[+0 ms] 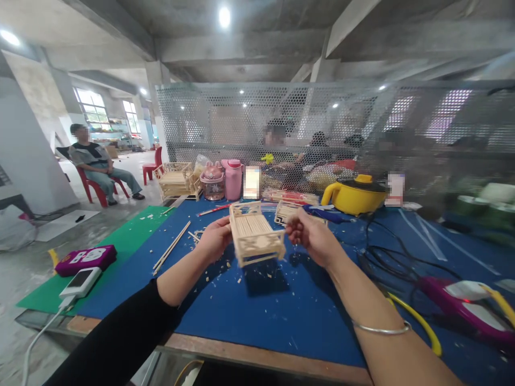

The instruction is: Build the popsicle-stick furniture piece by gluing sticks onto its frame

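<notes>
Black sleeve [120, 332] on the left arm and bare right forearm [362, 297] with one silver-coloured bangle [382, 329]: nearest items, both rising from the bottom edge and angled inward to the centre. One small slatted model [257, 228], pale wooden sticks, railed at the ends; located mid-view, held up above the blue mat [241, 321], shadow below it, slatted top turned toward the wearer. Left hand [217, 238]: grasping the model at its left side, arm reaching well forward. Right hand [308, 233]: fingers curled together just beside the model's right end, elbow out to the right; blur prevents telling whether they touch the rail or pinch anything. Step in hand, by judgement: close handling of the raised model, left hand supporting, right hand attending to the right end. Next move, by judgement, calls for a steady left hold and a light right touch, the rails appearing thin. Adjacent stock: one second stick piece [285, 213], partly hidden behind the right hand; one blue tool [328, 214], kind unclear; loose sticks [172, 247] lying left of the left hand; pale scraps [239, 280] scattered on the mat. Rear row: larger stick pieces [177, 182], pink bottle [233, 179], yellow pot [356, 197].
</notes>
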A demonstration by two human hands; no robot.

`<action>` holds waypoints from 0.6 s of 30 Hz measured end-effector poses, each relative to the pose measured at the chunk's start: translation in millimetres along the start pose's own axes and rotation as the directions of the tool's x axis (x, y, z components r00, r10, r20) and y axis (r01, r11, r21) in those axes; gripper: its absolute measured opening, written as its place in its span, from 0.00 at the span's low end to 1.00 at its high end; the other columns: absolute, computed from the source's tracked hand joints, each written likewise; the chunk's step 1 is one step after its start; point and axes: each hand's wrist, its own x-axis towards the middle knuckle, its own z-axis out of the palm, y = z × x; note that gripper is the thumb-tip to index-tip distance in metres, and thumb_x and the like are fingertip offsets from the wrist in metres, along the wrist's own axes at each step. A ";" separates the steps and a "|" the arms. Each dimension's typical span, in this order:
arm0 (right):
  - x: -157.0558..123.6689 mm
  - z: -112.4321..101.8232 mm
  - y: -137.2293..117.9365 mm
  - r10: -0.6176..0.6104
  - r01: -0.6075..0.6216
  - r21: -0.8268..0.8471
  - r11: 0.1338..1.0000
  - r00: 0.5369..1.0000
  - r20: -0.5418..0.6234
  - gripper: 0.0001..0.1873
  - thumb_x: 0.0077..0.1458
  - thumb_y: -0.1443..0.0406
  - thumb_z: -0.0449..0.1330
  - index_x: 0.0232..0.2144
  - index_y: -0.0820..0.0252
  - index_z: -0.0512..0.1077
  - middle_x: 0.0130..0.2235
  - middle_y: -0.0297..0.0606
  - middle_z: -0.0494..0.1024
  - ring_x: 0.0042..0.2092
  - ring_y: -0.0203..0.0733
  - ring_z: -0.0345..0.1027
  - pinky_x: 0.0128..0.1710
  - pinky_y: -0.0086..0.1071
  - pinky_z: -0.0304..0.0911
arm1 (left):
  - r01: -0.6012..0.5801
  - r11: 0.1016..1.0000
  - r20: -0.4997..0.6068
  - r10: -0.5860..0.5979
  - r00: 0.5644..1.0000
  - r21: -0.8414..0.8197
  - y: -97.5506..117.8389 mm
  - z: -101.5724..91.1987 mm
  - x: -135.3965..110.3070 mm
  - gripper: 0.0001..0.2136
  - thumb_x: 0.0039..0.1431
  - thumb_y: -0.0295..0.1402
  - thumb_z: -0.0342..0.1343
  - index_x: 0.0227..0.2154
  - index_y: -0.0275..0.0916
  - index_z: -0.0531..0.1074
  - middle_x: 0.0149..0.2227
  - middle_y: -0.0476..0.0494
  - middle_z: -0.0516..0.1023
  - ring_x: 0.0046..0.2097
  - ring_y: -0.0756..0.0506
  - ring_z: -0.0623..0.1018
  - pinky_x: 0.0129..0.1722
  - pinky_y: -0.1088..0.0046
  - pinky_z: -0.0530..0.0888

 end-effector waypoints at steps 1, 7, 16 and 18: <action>1.1 -8.6 -2.2 -0.004 0.000 -0.074 0.997 0.999 -0.044 0.27 0.48 0.41 0.54 0.25 0.59 0.69 0.19 0.32 0.70 0.17 0.29 0.59 0.16 0.24 0.54 | -0.048 0.999 0.006 0.048 0.999 -0.022 -4.6 1.2 1.9 0.09 0.51 0.24 0.59 0.38 0.35 0.76 0.37 0.44 0.80 0.40 0.46 0.78 0.44 0.71 0.73; -13.0 -36.5 -10.5 0.493 -0.210 -0.660 0.721 0.825 0.276 0.28 0.43 0.40 0.57 0.21 0.61 0.72 0.18 0.38 0.74 0.13 0.30 0.58 0.11 0.24 0.52 | -0.154 0.986 -0.047 0.157 0.987 0.060 -27.3 4.0 6.7 0.10 0.49 0.24 0.60 0.37 0.37 0.77 0.36 0.47 0.81 0.40 0.48 0.78 0.45 0.74 0.72; -16.7 13.2 18.4 0.475 -0.048 -0.799 0.599 0.825 0.306 0.19 0.49 0.52 0.59 0.17 0.60 0.69 0.14 0.33 0.70 0.13 0.32 0.59 0.11 0.25 0.54 | -0.163 0.937 -0.009 0.175 0.985 0.308 -34.3 1.4 8.7 0.13 0.49 0.27 0.59 0.40 0.37 0.76 0.37 0.45 0.81 0.36 0.47 0.79 0.37 0.74 0.74; -14.2 12.1 22.8 0.451 -0.064 -0.822 0.566 0.859 0.244 0.17 0.50 0.55 0.58 0.17 0.59 0.68 0.14 0.33 0.70 0.13 0.32 0.60 0.12 0.25 0.55 | -0.160 0.901 -0.010 0.179 0.984 0.402 -33.5 -2.9 7.1 0.14 0.47 0.26 0.60 0.40 0.37 0.76 0.36 0.44 0.82 0.34 0.47 0.79 0.36 0.73 0.74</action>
